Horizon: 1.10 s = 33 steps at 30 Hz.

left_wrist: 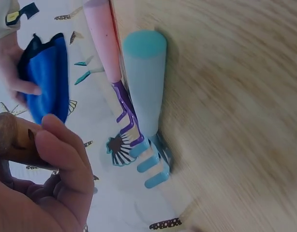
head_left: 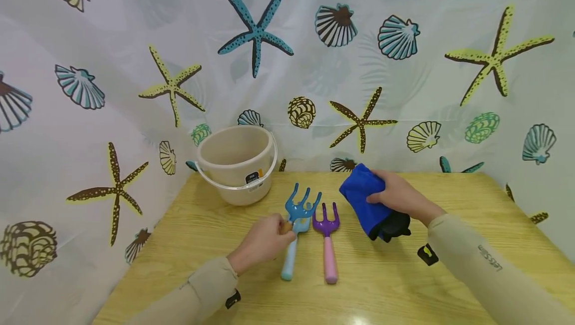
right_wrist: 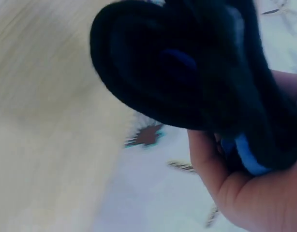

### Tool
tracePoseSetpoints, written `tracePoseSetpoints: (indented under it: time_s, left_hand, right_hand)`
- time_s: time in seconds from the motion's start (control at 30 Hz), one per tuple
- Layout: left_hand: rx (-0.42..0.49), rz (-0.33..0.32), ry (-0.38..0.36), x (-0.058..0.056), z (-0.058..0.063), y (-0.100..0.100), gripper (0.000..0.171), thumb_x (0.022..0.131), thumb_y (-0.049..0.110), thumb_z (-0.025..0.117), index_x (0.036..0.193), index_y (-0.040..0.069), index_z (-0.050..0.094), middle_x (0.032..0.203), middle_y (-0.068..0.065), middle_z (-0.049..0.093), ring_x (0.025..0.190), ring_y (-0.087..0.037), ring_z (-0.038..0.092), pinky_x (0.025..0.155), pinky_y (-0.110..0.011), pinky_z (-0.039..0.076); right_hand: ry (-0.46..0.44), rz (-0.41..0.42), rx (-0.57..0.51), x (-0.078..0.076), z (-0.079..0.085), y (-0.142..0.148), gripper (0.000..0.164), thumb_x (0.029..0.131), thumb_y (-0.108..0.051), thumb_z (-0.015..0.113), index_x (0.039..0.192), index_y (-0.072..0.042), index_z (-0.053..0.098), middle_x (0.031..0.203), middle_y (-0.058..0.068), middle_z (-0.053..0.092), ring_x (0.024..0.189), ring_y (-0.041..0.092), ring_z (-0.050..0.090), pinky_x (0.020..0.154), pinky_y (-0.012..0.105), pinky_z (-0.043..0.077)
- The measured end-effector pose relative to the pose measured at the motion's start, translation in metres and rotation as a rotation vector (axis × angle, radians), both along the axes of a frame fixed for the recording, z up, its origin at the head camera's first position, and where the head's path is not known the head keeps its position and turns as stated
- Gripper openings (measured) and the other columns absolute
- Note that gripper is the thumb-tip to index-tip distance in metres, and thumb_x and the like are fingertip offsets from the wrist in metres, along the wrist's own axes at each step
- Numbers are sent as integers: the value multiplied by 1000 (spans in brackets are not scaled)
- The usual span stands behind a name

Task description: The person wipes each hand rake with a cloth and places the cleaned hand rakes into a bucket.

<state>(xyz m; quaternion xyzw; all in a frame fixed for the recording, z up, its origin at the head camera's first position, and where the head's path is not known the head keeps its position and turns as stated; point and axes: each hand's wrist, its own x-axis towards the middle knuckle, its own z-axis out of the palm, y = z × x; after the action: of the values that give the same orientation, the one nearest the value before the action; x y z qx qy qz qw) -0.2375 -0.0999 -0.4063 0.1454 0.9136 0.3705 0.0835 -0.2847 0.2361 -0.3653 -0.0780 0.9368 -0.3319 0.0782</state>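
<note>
My left hand grips the wooden handle of a blue three-tined garden fork, held over the table with its tines pointing away. Beneath it lies a light-blue hand tool; its tines show in the left wrist view. Just right of that, a purple garden fork with a pink handle lies flat. My right hand holds folded blue gloves with black cuffs above the table. A cuff opening faces the right wrist camera. The fingertips under the gloves are partly hidden.
A beige bucket with a white handle stands at the back left of the wooden table. Behind the table hangs a white curtain printed with shells and starfish.
</note>
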Motion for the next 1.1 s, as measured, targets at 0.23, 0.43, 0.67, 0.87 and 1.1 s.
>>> tracePoseSetpoints:
  time_s: [0.23,0.43,0.67,0.87,1.1]
  left_hand:
    - [139,-62,-109,2,0,12,23,96,22,61,106,3,54,67,-6,64,52,-15,59,48,-30,52]
    - [291,-121,-201,8,-1,24,28,97,13,58,120,-1,52,70,-9,65,53,-16,61,49,-29,54]
    - [414,-120,-333,23,7,34,25,96,5,51,120,-1,48,70,-11,58,50,-16,52,44,-25,44]
    - [428,-92,-289,26,9,36,19,90,3,50,108,-1,54,52,0,43,37,-12,37,38,-24,35]
    - [438,-94,-279,33,3,41,14,89,2,51,102,-1,56,51,2,40,34,-10,33,35,-23,31]
  right_hand:
    - [214,96,-9,28,21,-42,76,93,-19,68,157,-3,29,151,30,42,129,51,51,101,62,47]
    - [365,197,72,37,8,-73,77,92,-8,68,159,-10,28,147,26,47,126,44,55,99,57,50]
    - [387,202,91,42,-11,-88,81,93,-9,62,161,-24,22,138,26,50,107,36,64,81,44,55]
    - [427,171,149,48,-20,-101,82,93,-40,71,160,-26,26,135,23,51,106,35,66,83,48,58]
    - [504,182,276,49,-23,-101,69,92,-24,74,153,-20,43,117,19,56,83,25,65,70,39,57]
